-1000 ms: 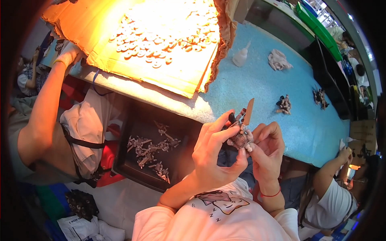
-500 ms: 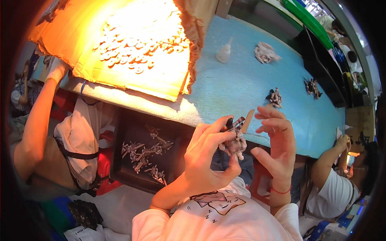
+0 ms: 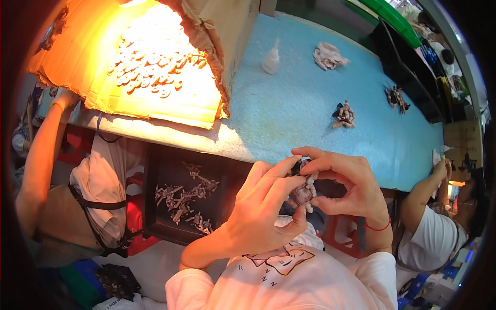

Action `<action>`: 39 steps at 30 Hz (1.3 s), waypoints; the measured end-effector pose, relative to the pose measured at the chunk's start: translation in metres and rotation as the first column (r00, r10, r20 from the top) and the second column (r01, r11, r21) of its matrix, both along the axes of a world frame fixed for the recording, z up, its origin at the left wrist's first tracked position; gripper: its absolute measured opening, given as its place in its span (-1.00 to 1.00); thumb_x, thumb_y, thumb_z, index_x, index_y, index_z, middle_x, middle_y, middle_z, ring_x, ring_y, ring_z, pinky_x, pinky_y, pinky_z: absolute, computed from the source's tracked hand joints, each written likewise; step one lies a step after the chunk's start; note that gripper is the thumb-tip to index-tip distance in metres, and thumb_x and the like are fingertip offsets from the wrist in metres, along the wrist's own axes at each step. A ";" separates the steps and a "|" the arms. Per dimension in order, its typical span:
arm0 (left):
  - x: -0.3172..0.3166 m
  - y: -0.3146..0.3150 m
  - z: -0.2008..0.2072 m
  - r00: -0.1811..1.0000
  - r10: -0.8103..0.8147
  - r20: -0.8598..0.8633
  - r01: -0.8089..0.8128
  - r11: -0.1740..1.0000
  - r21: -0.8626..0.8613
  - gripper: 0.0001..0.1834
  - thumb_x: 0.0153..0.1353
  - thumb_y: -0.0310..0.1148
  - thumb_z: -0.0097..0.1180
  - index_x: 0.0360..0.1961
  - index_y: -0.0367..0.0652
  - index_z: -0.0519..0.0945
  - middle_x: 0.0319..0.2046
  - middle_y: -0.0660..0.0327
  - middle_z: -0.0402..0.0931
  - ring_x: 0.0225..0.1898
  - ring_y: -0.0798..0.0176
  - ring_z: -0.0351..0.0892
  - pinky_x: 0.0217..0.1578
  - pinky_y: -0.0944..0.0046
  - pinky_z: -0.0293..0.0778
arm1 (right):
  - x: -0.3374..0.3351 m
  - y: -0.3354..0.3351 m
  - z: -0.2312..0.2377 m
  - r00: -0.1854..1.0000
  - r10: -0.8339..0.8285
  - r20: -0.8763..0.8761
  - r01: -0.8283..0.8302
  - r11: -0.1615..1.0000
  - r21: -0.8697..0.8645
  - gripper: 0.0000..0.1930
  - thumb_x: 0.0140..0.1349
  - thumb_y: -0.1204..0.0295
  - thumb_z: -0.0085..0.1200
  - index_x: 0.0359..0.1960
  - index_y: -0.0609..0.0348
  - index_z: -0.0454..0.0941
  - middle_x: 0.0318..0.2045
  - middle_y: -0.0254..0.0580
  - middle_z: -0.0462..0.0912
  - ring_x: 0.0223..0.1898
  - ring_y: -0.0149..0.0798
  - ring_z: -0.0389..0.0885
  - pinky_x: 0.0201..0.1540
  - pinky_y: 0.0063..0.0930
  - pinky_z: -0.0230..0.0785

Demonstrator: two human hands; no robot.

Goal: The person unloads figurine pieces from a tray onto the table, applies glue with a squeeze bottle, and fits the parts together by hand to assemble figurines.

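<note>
In front of my chest, both hands meet around a small greyish-pink figurine [image 3: 301,195] with dark parts near its top. My left hand [image 3: 266,204] pinches its side between thumb and fingers. Over the upper part curl the fingers of my right hand [image 3: 354,188], with the thumb by the figurine's side, so much of it is hidden. On the blue tabletop beyond my hands stands a similar figurine [image 3: 345,114] with a flat tan piece at its base. Another small figurine [image 3: 397,99] is farther right.
Left of me, a black tray [image 3: 150,227] holds several figurine parts. Under bright light, a torn cardboard box [image 3: 206,120] contains many small pieces. A white squeeze bottle [image 3: 271,61] and crumpled cloth [image 3: 329,56] are at the back. People sit on both sides; one arm [image 3: 44,150] reaches in at left.
My right hand has moved left from open beside the figurine to gripping its upper part. The flat tan blade-like piece that stuck up from the figurine is now out of sight. The view has shifted slightly.
</note>
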State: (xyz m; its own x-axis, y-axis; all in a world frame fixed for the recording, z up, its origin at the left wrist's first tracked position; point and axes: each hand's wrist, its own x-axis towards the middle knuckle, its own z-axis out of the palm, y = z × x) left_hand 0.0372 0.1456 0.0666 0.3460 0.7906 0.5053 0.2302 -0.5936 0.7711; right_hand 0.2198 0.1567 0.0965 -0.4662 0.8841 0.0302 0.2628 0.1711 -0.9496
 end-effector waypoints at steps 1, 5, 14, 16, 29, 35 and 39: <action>0.001 0.000 0.001 1.000 0.002 -0.014 -0.002 1.000 -0.010 -0.53 -0.42 -0.61 0.14 -0.30 -0.30 0.44 -0.18 -0.07 0.43 -0.42 0.09 0.41 -0.40 0.28 0.40 | 0.000 -0.001 0.000 1.000 -0.004 -0.001 0.004 1.000 -0.002 -0.58 -0.25 0.65 0.11 -0.22 0.26 0.45 -0.05 -0.07 0.45 -0.23 -0.26 0.56 -0.15 -0.46 0.46; 0.002 -0.002 0.001 0.999 0.002 -0.035 -0.002 1.000 0.001 -0.51 -0.42 -0.60 0.16 -0.29 -0.30 0.44 -0.17 -0.07 0.43 -0.42 0.10 0.40 -0.42 0.29 0.40 | -0.002 -0.004 0.000 0.999 -0.047 0.008 0.047 0.997 -0.057 -0.58 -0.27 0.66 0.09 -0.23 0.27 0.43 -0.10 -0.09 0.49 -0.23 -0.26 0.56 -0.13 -0.46 0.46; 0.004 -0.001 0.002 1.000 -0.028 -0.011 0.027 0.996 -0.086 -0.50 -0.37 -0.58 0.14 -0.25 -0.28 0.37 -0.15 -0.06 0.38 -0.45 0.07 0.31 -0.39 0.23 0.34 | 0.000 -0.004 -0.011 0.983 -0.086 -0.160 0.066 0.990 -0.127 -0.58 -0.27 0.66 0.10 -0.23 0.32 0.40 -0.18 -0.11 0.50 -0.20 -0.30 0.53 -0.11 -0.40 0.45; 0.006 0.001 0.002 0.999 -0.036 -0.015 0.034 0.995 -0.089 -0.50 -0.37 -0.59 0.14 -0.25 -0.27 0.37 -0.17 -0.03 0.40 -0.45 0.10 0.30 -0.39 0.23 0.34 | 0.001 -0.004 -0.013 0.981 -0.092 -0.168 0.067 0.987 -0.149 -0.58 -0.26 0.66 0.10 -0.23 0.32 0.40 -0.18 -0.12 0.50 -0.19 -0.31 0.52 -0.10 -0.39 0.45; 0.015 0.006 0.016 0.971 -0.180 -0.154 0.152 0.972 -0.181 -0.40 -0.31 -0.57 0.14 -0.09 -0.31 0.33 -0.11 -0.01 0.35 -0.36 0.06 0.32 -0.32 0.19 0.36 | 0.020 -0.010 -0.013 0.957 -0.128 -0.261 0.063 0.967 -0.245 -0.45 -0.25 0.74 0.05 -0.08 0.37 0.26 -0.03 0.00 0.37 0.07 -0.24 0.30 0.04 -0.32 0.32; 0.021 0.005 0.020 0.959 -0.228 -0.171 0.193 0.961 -0.197 -0.32 -0.27 -0.56 0.12 0.02 -0.34 0.27 -0.10 -0.04 0.32 -0.33 0.03 0.31 -0.31 0.21 0.35 | 0.028 -0.014 -0.011 0.944 -0.139 -0.300 0.060 0.964 -0.258 -0.39 -0.24 0.74 0.02 0.00 0.37 0.22 -0.02 0.00 0.36 0.10 -0.19 0.28 0.03 -0.32 0.34; 0.026 0.006 0.020 0.962 -0.203 -0.184 0.179 0.974 -0.138 -0.34 -0.30 -0.56 0.13 -0.01 -0.37 0.30 -0.11 -0.04 0.33 -0.33 0.03 0.32 -0.31 0.20 0.35 | 0.030 -0.016 -0.014 0.952 -0.146 -0.268 0.102 0.980 -0.172 -0.37 -0.22 0.65 0.09 0.03 0.25 0.24 -0.02 -0.11 0.41 -0.17 -0.36 0.49 -0.08 -0.38 0.42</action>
